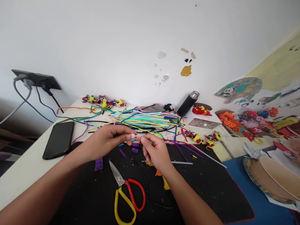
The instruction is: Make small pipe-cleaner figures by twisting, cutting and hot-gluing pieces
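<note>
My left hand (108, 137) and my right hand (154, 150) meet over a black mat (206, 187), pinching a thin pink-white pipe cleaner piece (135, 136) between their fingertips. Small purple pipe cleaner bits (135, 147) lie on the mat just below the hands, and a larger purple piece (98, 163) lies under my left wrist. Scissors (126, 193) with one yellow and one red handle rest on the mat in front of me. A heap of coloured pipe cleaners (145, 120) sits just beyond my hands.
A black phone (59, 139) lies at the left of the white table. Cables run from a wall socket (35, 79). A black flask (187, 103) lies at the back. Small pipe-cleaner figures (103, 100) and craft pieces (248, 120) crowd the back and right; woven plates (272, 178) sit at right.
</note>
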`<state>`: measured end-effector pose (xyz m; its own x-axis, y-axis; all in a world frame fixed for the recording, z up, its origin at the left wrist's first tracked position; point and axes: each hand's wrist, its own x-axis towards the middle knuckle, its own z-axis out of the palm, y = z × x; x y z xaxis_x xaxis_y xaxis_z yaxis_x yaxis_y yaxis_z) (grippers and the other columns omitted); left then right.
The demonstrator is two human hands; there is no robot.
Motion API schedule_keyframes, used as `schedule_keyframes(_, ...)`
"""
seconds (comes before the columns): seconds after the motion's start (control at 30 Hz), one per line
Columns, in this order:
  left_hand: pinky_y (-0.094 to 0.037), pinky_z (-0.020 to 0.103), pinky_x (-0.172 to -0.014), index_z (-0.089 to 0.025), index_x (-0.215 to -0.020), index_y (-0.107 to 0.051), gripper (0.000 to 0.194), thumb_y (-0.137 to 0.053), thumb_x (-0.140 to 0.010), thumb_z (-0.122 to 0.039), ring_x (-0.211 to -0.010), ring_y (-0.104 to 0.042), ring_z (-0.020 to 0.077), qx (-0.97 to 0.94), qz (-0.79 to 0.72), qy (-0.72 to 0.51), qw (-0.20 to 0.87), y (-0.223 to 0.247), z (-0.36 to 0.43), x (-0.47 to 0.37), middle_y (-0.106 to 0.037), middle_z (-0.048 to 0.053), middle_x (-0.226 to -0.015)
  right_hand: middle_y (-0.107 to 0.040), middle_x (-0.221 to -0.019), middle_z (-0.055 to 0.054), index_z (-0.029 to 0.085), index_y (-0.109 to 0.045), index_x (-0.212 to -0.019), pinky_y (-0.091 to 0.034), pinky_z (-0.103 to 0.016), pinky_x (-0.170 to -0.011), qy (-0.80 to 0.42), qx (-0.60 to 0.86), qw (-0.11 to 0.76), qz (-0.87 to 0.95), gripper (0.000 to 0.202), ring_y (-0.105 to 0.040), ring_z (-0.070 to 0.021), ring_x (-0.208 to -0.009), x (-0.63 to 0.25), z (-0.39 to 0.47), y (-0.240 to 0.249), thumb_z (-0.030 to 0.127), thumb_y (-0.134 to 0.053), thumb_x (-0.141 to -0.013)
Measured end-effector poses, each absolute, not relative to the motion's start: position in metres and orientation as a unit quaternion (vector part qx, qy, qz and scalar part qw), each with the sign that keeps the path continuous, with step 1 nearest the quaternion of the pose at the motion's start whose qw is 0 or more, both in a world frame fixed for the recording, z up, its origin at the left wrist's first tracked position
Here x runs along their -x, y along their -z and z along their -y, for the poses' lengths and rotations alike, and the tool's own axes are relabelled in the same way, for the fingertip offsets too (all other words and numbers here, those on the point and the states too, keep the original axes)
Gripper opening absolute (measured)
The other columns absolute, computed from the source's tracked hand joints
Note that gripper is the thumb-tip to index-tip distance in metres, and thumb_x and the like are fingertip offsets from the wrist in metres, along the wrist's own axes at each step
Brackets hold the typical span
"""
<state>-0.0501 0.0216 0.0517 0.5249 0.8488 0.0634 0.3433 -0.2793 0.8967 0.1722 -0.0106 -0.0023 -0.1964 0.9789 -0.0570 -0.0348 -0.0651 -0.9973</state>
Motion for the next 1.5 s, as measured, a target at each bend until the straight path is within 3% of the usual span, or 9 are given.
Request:
schedule_keyframes(0.4,-0.055,0.033,-0.080,-0.024,-0.140,-0.064,0.048,-0.059,-0.101,-0.051,-0.085,-0.073,0.0233,-0.736,-0.435,-0.253,0.453,-0.043,-0.020,0.048,-0.079,0.001,-0.086,-0.055,-0.054,0.008,0.017,-0.073,-0.103,-0.032,-0.019,-0.037,-0.573,0.406,0.466,0.538,0.035,-0.043,-0.0076,-0.037,-0.159,-0.001,0.010,0.051,-0.069,-0.096)
schedule_keyframes(0.67,-0.056,0.033,-0.079,-0.023,-0.145,-0.058,0.050,-0.060,-0.100,-0.043,-0.083,-0.074,0.0227,-0.737,-0.405,-0.200,0.502,-0.042,-0.023,0.046,-0.078,0.000,-0.084,-0.055,-0.053,0.009,0.018,-0.072,-0.104,-0.033,-0.020,-0.039,-0.569,0.401,0.461,0.550,0.030,-0.044,-0.0079,-0.037,-0.162,0.006,0.017,0.047,-0.068,-0.097)
schedule_keyframes(0.87,-0.056,0.034,-0.080,-0.022,-0.143,-0.061,0.055,-0.065,-0.096,-0.050,-0.085,-0.075,0.0252,-0.736,-0.427,-0.198,0.487,-0.039,-0.025,0.042,-0.082,0.002,-0.087,-0.053,-0.051,0.009,0.018,-0.072,-0.104,-0.032,-0.020,-0.040,-0.548,0.412,0.466,0.559,0.025,-0.043,-0.0082,-0.038,-0.164,0.009,0.021,0.042,-0.066,-0.099)
schedule_keyframes(1.03,-0.056,0.036,-0.082,-0.022,-0.135,-0.065,0.052,-0.065,-0.095,-0.054,-0.085,-0.076,0.0257,-0.734,-0.442,-0.209,0.472,-0.037,-0.023,0.035,-0.084,0.003,-0.090,-0.053,-0.053,0.008,0.020,-0.071,-0.103,-0.032,-0.021,-0.039,-0.542,0.420,0.467,0.558,0.026,-0.043,-0.0089,-0.039,-0.168,0.009,0.027,0.045,-0.066,-0.099)
schedule_keyframes(1.3,-0.053,0.032,-0.071,-0.022,-0.144,-0.060,0.057,-0.063,-0.096,-0.052,-0.077,-0.072,0.0238,-0.749,-0.436,-0.193,0.460,-0.040,-0.022,0.038,-0.080,0.001,-0.079,-0.054,-0.059,0.007,0.022,-0.072,-0.117,-0.038,-0.023,-0.044,-0.535,0.402,0.444,0.595,0.027,-0.048,-0.0108,-0.044,-0.172,0.010,0.029,0.043,-0.066,-0.101)
schedule_keyframes(1.5,-0.051,0.029,-0.071,-0.021,-0.146,-0.057,0.056,-0.063,-0.098,-0.049,-0.079,-0.071,0.0218,-0.752,-0.429,-0.196,0.461,-0.037,-0.022,0.039,-0.079,0.001,-0.080,-0.055,-0.060,0.005,0.023,-0.075,-0.112,-0.034,-0.025,-0.046,-0.480,0.425,0.427,0.638,0.028,-0.047,-0.0122,-0.047,-0.173,0.010,0.032,0.047,-0.065,-0.102)
